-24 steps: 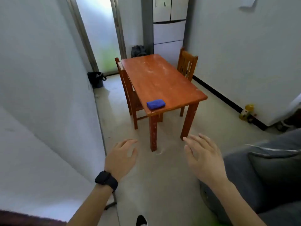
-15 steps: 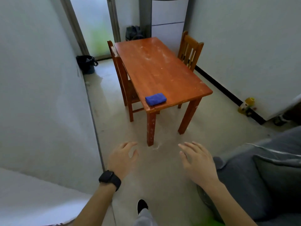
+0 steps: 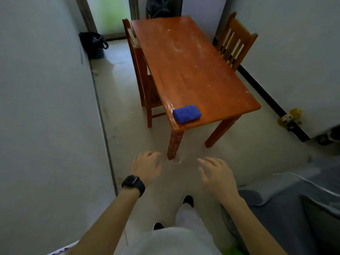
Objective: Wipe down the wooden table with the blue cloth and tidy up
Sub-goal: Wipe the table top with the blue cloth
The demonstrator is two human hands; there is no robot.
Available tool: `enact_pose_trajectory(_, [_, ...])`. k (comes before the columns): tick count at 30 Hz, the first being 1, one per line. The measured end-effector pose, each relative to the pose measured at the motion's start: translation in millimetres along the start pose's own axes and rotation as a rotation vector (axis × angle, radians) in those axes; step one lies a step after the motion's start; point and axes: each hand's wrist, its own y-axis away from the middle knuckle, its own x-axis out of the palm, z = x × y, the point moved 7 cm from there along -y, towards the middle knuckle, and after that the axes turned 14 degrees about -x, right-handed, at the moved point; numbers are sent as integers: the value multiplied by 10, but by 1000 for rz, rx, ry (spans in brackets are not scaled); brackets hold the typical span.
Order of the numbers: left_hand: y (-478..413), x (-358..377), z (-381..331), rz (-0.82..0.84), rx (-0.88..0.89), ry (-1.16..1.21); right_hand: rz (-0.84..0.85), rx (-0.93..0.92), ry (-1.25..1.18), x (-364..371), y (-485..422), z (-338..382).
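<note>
A folded blue cloth (image 3: 186, 113) lies on the near left corner of the wooden table (image 3: 193, 67), whose top shows pale smears and specks. Both my hands hover over the floor well short of the table. My left hand (image 3: 146, 167), with a black watch on its wrist, has loosely curled fingers and holds nothing. My right hand (image 3: 216, 174) is spread with relaxed fingers, also holding nothing.
A wooden chair (image 3: 141, 70) is tucked in at the table's left side and another chair (image 3: 234, 40) stands at its right. A white wall (image 3: 46, 107) runs close on my left. A grey sofa (image 3: 294, 208) sits at the right. A dark bin (image 3: 93, 45) stands by the doorway.
I have stepped closer to the table and the view has tilted down. My left hand's fingers have curled in slightly. My legs and shoes now show below.
</note>
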Motion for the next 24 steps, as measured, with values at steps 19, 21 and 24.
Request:
enact_pose_trajectory(19, [-2458,108,-576,208,-201,-123,309,-132,-3,481,-2866,-1114])
enact_pose_trajectory(21, [-2619,132,-636,228,-216,-102,333,-141,-2,520,-3086,-1201])
enact_pose_trajectory(24, [-2849,190,-693,267,-246,-41,361,-159,-18,574,-3391,-1260])
